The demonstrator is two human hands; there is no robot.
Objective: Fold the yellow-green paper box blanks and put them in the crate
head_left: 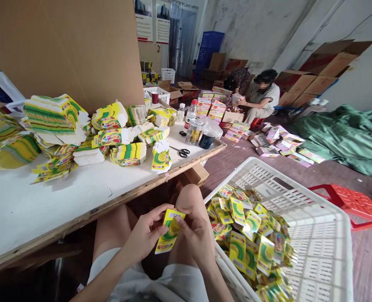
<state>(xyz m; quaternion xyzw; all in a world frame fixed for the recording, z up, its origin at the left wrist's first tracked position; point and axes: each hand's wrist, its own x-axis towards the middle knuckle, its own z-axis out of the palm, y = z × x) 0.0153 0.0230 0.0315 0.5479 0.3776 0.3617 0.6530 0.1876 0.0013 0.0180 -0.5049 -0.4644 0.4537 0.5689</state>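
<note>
Over my lap, both hands pinch one small yellow and green printed carton (170, 230). My left hand (145, 235) grips its left side with thumb and fingers closed on it. My right hand (197, 235) holds its right edge, fingers curled round it. Beside my right knee stands a white plastic basket (314, 235) holding several folded yellow cartons (251, 239). On the white table (47, 201) in front of me lie stacks of flat yellow and green carton blanks (110, 134).
Scissors (181, 152), bottles (190, 113) and a clear jar sit at the table's far right end. A red plastic stool (352, 203) lies right of the basket. A seated person (261, 98) works among boxes at the back. A green tarp (346, 136) covers the floor at right.
</note>
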